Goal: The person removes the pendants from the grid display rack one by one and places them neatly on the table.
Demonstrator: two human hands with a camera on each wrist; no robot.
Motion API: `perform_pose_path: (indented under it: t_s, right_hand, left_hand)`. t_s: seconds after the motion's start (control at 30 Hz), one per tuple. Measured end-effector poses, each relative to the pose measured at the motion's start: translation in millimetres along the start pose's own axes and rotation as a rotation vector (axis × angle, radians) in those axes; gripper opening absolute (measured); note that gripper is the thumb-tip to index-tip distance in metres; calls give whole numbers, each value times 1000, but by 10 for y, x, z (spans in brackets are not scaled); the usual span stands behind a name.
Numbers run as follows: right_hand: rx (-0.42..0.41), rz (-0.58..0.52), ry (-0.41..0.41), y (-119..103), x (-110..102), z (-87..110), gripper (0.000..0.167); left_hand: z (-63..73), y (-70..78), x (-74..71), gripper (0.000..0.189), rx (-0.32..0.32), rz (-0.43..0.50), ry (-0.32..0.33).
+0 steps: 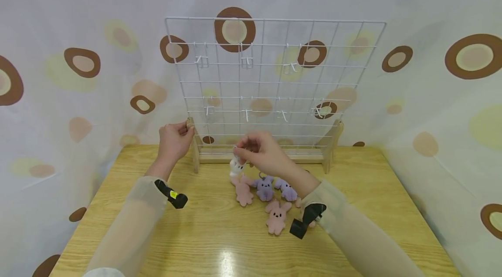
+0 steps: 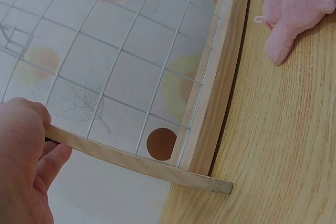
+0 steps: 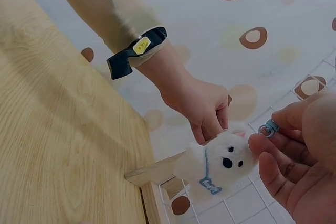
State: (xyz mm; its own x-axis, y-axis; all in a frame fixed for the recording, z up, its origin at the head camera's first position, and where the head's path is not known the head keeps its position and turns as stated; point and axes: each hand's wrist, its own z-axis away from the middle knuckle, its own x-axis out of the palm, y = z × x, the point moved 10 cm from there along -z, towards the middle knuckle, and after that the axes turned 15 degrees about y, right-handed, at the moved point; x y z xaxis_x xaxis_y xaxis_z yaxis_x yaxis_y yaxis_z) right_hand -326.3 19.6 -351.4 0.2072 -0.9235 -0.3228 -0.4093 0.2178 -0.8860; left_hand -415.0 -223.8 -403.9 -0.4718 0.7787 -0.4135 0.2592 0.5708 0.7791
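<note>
My left hand [image 1: 175,140] grips the top of the wooden left post [image 2: 142,162] of a stand that holds up a white wire grid [image 1: 270,72]. In front of the grid's lower part, my right hand [image 1: 260,150] pinches the blue clasp [image 3: 269,127] of a white plush dog keychain [image 3: 223,156]. The dog hangs from the fingers with its dark nose and a blue bone-shaped tag showing. Below it on the table lie a pink plush [image 1: 243,192], two purple plushes, one of them [image 1: 264,187] under the hand, and another pink plush [image 1: 276,217].
Several white hooks, such as one at the upper left [image 1: 201,60] and one at the lower right [image 1: 317,113], jut from the grid in two rows. The wooden right post [image 1: 332,146] stands on the wooden table [image 1: 196,233]. A spotted cloth [image 1: 98,15] hangs behind.
</note>
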Motion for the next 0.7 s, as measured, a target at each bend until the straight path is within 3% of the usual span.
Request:
perform_pose_path:
  t_s: [0.7]
  right_hand:
    - [79,52,-6,302,-119,413,11]
  left_hand:
    - [-2,-15,4,29,-7,15,0]
